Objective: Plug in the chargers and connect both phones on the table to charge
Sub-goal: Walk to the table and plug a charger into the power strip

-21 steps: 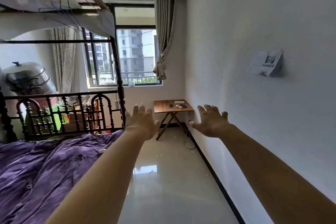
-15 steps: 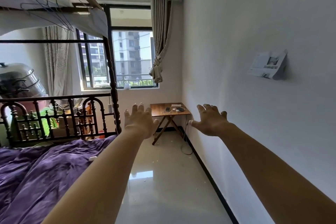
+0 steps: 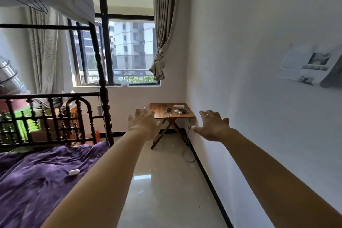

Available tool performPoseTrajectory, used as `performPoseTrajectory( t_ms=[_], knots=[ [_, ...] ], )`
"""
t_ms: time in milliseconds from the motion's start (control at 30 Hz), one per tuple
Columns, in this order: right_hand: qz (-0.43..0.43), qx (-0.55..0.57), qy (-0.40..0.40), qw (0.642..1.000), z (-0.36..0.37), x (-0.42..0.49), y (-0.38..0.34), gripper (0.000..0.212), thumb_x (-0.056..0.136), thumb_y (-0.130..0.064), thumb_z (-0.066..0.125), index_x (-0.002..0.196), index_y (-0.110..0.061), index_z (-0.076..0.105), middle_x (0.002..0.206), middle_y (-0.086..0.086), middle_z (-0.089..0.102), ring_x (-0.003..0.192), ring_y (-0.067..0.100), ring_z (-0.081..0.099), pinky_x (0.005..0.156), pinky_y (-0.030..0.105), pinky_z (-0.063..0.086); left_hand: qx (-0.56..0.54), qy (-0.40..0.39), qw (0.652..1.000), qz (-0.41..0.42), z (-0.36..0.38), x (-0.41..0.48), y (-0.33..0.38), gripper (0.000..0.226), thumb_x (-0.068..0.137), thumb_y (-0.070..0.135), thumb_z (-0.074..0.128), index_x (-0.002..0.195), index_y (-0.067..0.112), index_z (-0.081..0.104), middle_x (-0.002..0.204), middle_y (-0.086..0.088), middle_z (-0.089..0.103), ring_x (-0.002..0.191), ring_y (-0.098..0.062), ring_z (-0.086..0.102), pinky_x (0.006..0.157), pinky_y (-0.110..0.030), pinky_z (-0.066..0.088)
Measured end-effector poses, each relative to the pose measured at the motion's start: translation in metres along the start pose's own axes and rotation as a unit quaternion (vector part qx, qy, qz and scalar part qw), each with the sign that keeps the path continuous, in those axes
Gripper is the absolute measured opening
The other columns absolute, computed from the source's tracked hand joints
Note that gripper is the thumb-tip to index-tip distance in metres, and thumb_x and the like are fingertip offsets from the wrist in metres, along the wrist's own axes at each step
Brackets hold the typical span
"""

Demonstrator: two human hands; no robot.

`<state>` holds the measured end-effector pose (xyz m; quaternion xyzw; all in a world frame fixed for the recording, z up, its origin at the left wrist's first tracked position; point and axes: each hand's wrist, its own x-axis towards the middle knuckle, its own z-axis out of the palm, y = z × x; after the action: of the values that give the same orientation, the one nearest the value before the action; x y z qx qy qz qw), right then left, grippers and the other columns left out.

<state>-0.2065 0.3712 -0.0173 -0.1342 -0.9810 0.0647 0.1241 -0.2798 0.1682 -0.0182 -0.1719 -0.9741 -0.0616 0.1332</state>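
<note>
A purple bed cover [image 3: 37, 181] fills the lower left, with a glossy floor [image 3: 162, 187] running toward the window. In the far right corner stands a small folding wooden table [image 3: 159, 112], its top's long side running along the window wall. On it lie a power strip [image 3: 178, 106] at the back, a dark phone [image 3: 182, 110] and a lighter phone [image 3: 169, 110] (too small to tell which way either points), with white chargers [image 3: 177, 111] and cable between them. Both arms stretch forward, well short of the table: left hand [image 3: 143, 125] and right hand [image 3: 212, 126], fingers spread, holding nothing.
</note>
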Motion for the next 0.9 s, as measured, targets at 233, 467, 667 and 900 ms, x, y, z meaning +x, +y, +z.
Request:
performPoseTrajectory(
  t_ms=[233,467,667,900],
  knots=[
    [0.009,-0.001,-0.005,1.0,0.047,0.148,0.008,0.073,0.088,-0.052,0.048,0.145,-0.017,0.02,0.15,0.009,0.028,0.137,0.029,0.023,0.107,0.052,0.02,-0.01,0.004,0.999,0.033,0.053,0.145,-0.014,0.063,0.093,0.047,0.04,0.147,0.018,0.027,0.158,-0.01,0.019,0.144,-0.028,0.01,0.115,-0.052,0.014],
    [0.025,0.003,-0.012,1.0,0.082,0.304,0.011,0.072,0.088,-0.052,0.049,0.145,-0.017,0.021,0.15,0.009,0.028,0.137,0.029,0.023,0.107,0.051,0.02,0.001,-0.01,0.999,0.047,0.09,0.308,-0.026,0.064,0.092,0.051,0.04,0.147,0.019,0.028,0.157,-0.01,0.022,0.143,-0.03,0.013,0.114,-0.052,0.015],
    [0.028,-0.007,-0.02,0.999,0.119,0.428,0.033,0.071,0.088,-0.051,0.049,0.144,-0.017,0.023,0.148,0.009,0.031,0.135,0.029,0.026,0.105,0.051,0.023,-0.003,-0.03,0.997,0.071,0.136,0.43,-0.011,0.061,0.093,0.047,0.04,0.145,0.018,0.029,0.155,-0.01,0.026,0.142,-0.03,0.017,0.115,-0.052,0.017],
    [0.018,-0.018,-0.021,0.999,0.155,0.588,0.079,0.066,0.088,-0.047,0.05,0.142,-0.017,0.026,0.145,0.009,0.035,0.132,0.028,0.028,0.104,0.05,0.025,-0.023,-0.028,0.997,0.062,0.19,0.582,0.019,0.057,0.092,0.041,0.041,0.143,0.016,0.034,0.148,-0.011,0.036,0.138,-0.03,0.026,0.113,-0.05,0.022]
  ],
)
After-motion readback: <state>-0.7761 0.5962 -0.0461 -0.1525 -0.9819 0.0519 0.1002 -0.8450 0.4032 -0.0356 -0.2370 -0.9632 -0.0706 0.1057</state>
